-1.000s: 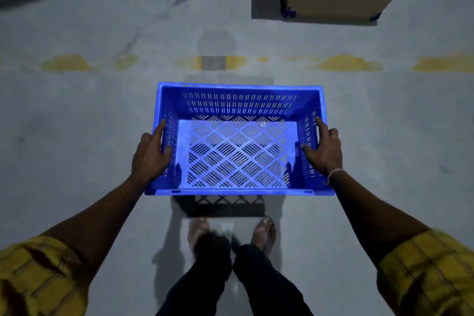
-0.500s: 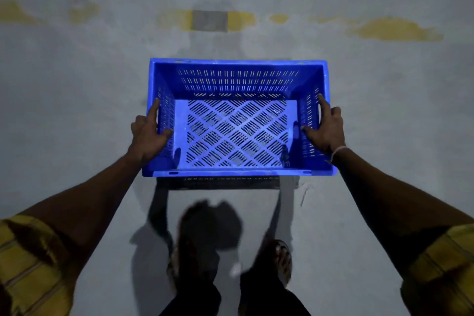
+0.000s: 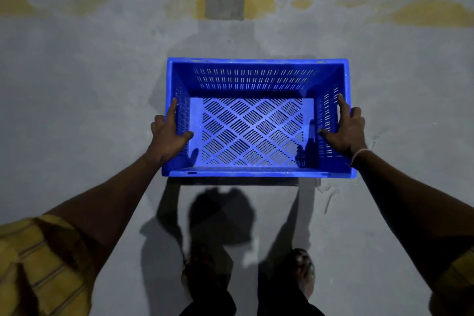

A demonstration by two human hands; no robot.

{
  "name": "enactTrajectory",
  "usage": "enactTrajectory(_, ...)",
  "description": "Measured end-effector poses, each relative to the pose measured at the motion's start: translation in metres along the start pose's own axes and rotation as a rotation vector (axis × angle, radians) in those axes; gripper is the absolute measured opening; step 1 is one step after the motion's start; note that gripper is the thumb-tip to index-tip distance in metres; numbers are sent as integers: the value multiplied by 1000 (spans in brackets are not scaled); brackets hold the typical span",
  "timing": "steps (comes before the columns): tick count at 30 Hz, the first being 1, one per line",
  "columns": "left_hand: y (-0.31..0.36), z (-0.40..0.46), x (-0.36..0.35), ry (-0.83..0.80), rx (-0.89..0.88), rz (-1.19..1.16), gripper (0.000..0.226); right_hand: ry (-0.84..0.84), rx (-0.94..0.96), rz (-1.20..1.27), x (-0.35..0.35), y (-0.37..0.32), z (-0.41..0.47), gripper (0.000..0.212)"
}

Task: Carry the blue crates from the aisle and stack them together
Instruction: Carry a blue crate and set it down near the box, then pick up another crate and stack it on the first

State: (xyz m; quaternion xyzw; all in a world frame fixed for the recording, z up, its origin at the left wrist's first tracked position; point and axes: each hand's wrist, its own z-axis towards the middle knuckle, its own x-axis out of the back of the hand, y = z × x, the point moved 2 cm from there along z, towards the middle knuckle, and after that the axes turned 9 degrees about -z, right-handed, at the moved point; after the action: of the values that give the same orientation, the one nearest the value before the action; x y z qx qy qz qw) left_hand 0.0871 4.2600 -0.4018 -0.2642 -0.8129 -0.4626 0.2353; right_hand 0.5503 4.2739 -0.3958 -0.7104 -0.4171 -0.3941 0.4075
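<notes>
An empty blue plastic crate (image 3: 256, 64) with slotted walls and a lattice bottom is held out in front of me above the grey floor. My left hand (image 3: 168, 134) grips its left wall, thumb inside and fingers over the rim. On the opposite wall my right hand (image 3: 345, 129) holds the same way, a thin band on its wrist. The crate is level, its long side across my view. No other crate is in view.
Grey concrete floor (image 3: 77, 110) all around, with a worn yellow painted line (image 3: 431, 11) running across the top and a grey patch (image 3: 224, 7) in it. My feet (image 3: 304, 269) and the crate's shadow are below the crate.
I have walked on with the crate held the same way. The cardboard box with blue corners at the top has left view, and the yellow line sits nearer the top.
</notes>
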Motion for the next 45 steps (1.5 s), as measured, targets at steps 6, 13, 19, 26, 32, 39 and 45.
enactTrajectory(6,9,-5,4,-88,43,-84,106,-98,-58,32,6,-14,-14,118)
enactTrajectory(13,46,-44,33,-132,-13,-86,102,-149,-36,49,51,-54,-50,118)
enactTrajectory(19,116,-111,102,-110,-180,-13,99,-98,153,47,134,-120,-90,103)
enactTrajectory(26,190,-234,231,-39,-245,76,96,-92,358,-35,287,-223,-179,103)
enactTrajectory(32,223,-362,340,106,-257,97,98,-35,583,-71,414,-309,-265,101)
enactTrajectory(39,219,-513,387,308,-125,33,95,-19,839,-106,474,-367,-343,98)
enactTrajectory(45,204,-640,365,539,42,-50,95,-78,1094,-150,472,-391,-408,99)
